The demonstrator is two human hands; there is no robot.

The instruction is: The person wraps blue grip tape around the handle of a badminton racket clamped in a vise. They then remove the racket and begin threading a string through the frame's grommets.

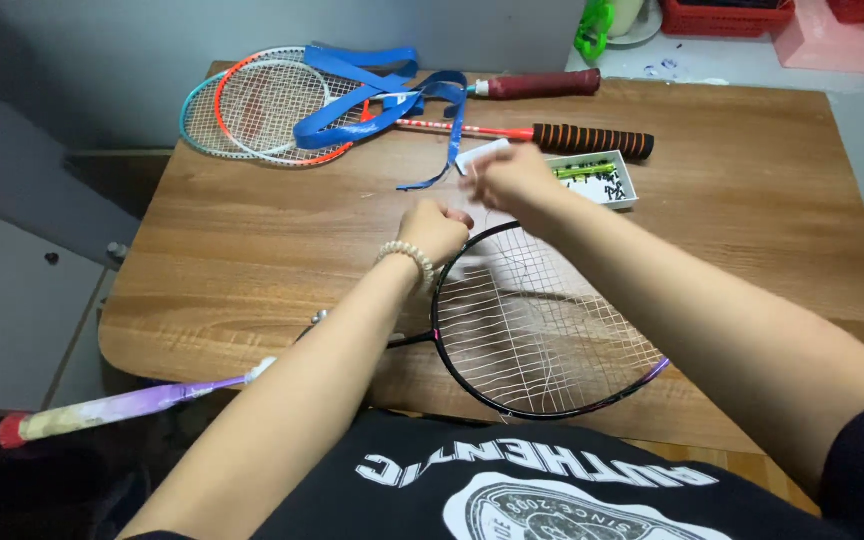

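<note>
A black-framed badminton racket [552,410] lies flat on the wooden table [752,230] in front of me, its purple and white handle [122,408] sticking out past the left edge. My left hand [435,230], with a bead bracelet on the wrist, is closed at the top of the frame. Just beyond the frame my right hand [512,180] is closed and blurred, pinching what looks like a strand of white string. The strings [542,330] look loose and uneven.
Two more rackets [262,105] lie at the table's far edge with blue grip tape [372,100] draped over them. A small white box [612,180] of little parts sits by my right hand. Red baskets [727,15] stand beyond the table.
</note>
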